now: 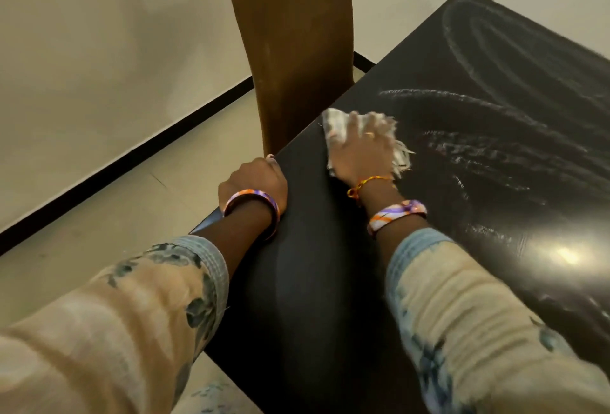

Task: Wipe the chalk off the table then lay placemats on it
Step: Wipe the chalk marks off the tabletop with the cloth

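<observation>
Left hand [252,182] curls over the table's [307,298] left edge, gripping it, likely bracing. Right hand [361,153] presses flat, fingers spread, on the white cloth [336,126] just in from that edge. Chalk [478,156] swirls cover the far surface. Placemats aren't visible.

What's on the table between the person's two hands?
Nothing: in the head view, only bare, already wiped black tabletop lies between the left hand, resting on the table's edge, and the right hand pressing the white cloth.
</observation>
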